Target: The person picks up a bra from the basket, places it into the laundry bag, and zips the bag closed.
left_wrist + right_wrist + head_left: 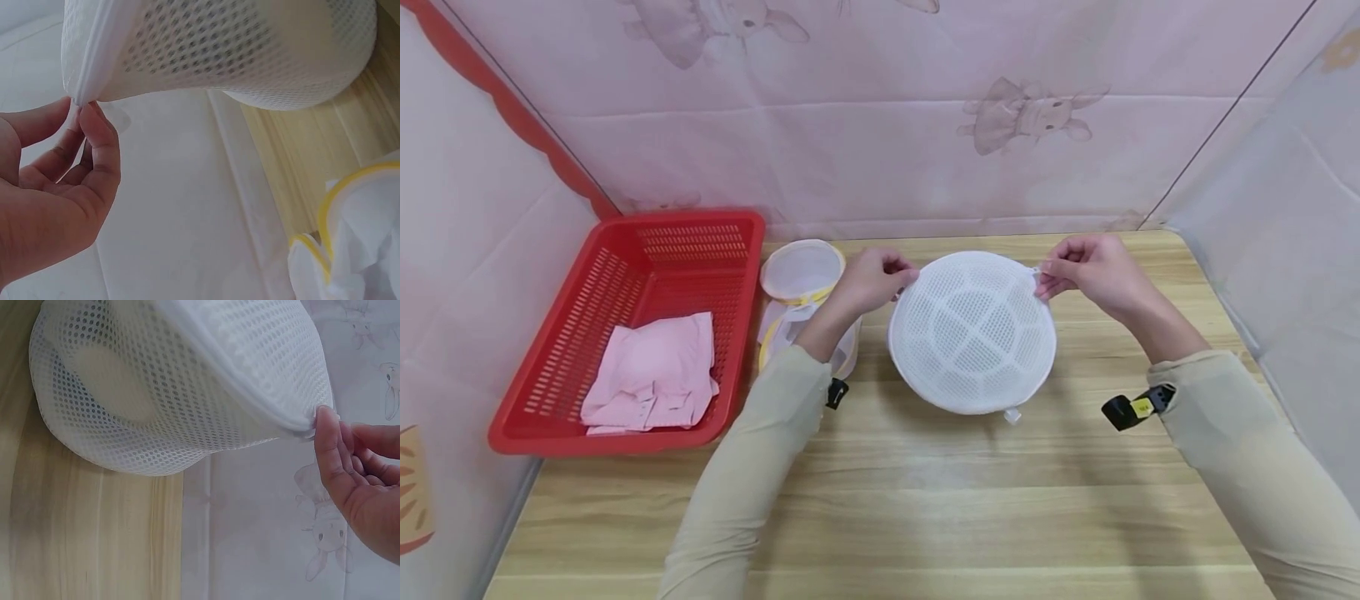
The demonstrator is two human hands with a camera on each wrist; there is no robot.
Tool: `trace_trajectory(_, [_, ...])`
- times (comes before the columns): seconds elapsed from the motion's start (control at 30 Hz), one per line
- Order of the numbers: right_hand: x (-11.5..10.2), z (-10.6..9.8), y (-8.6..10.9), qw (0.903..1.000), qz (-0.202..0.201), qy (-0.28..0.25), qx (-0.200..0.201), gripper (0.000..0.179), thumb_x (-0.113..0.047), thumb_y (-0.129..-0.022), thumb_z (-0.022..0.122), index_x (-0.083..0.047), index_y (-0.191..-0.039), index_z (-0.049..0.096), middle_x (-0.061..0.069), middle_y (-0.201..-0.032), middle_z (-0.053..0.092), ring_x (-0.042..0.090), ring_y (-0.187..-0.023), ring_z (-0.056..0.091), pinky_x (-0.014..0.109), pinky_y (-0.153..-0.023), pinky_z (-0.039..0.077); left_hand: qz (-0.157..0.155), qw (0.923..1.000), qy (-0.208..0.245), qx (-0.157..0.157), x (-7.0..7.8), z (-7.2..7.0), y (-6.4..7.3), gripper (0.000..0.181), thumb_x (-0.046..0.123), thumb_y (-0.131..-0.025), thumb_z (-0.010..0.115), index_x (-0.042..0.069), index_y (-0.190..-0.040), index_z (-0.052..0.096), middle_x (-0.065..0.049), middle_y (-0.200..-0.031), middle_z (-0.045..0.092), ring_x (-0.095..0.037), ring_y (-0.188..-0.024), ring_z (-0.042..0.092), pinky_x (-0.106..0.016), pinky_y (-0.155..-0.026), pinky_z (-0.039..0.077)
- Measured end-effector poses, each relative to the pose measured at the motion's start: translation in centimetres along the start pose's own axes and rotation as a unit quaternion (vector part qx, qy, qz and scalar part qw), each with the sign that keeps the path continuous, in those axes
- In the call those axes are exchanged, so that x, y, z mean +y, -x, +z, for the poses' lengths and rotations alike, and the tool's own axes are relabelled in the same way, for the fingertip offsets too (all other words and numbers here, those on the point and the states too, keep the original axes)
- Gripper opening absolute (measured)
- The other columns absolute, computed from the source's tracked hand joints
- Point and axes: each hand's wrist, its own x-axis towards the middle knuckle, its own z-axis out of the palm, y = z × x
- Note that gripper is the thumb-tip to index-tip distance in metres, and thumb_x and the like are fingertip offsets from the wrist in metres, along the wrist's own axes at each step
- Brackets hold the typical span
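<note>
A round white mesh laundry bag [973, 337] stands on the wooden table, its round top facing up. My left hand [871, 282] pinches its rim at the upper left; the left wrist view shows thumb and finger on the zipped edge. At the upper right, my right hand [1093, 271] pinches the rim by the zipper, fingertips together in the right wrist view. Through the mesh side, a pale rounded shape [115, 381] shows inside the bag. A small white tab [1012, 415] sticks out at the bag's near side.
Left of the bag lie small white mesh bags with yellow trim [802, 271], partly behind my left arm. A red plastic basket [561, 443] farther left holds a folded pink cloth garment [651, 371]. Rabbit-printed pink sheeting [865, 167] rises behind the table [925, 508].
</note>
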Motion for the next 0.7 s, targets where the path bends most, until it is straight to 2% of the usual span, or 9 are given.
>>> trace_trajectory(0.23, [-0.65,0.32,-0.30,1.0000,-0.001,0.001,-0.002,0.013,0.005,-0.089,0.051,0.018,-0.087,0.054,0.012,-0.069,0.064,0.021,-0.060,0.064,0.033,-0.062,0.054,0.015,0.9988,-0.043,-0.018,1.07,0.22,-0.37,0.013,0.016,-0.089,0.060,0.005,-0.093,0.066,-0.005,-0.082,0.060,-0.015,-0.070,0.056,-0.021,-0.060,0.046])
trace_trajectory(0.37, [-0.57,0.41,-0.33,1.0000,0.006,-0.007,0.002,0.013,0.006,-0.088,0.051,0.018,-0.087,0.054,0.013,-0.068,0.063,0.021,-0.060,0.064,0.034,-0.062,0.055,0.013,0.9986,-0.045,-0.025,1.05,0.37,-0.37,0.011,0.014,-0.088,0.061,0.004,-0.089,0.065,-0.005,-0.080,0.060,-0.014,-0.069,0.055,-0.021,-0.059,0.045])
trace_trajectory(0.7, [0.04,0.29,-0.11,0.9990,0.043,0.005,0.015,0.015,0.004,-0.089,0.052,0.019,-0.089,0.053,0.013,-0.067,0.062,0.021,-0.057,0.063,0.034,-0.060,0.055,-0.011,0.9986,-0.052,0.009,0.94,0.57,0.09,0.011,0.013,-0.089,0.059,0.005,-0.090,0.065,-0.005,-0.085,0.058,-0.017,-0.080,0.051,-0.024,-0.068,0.042])
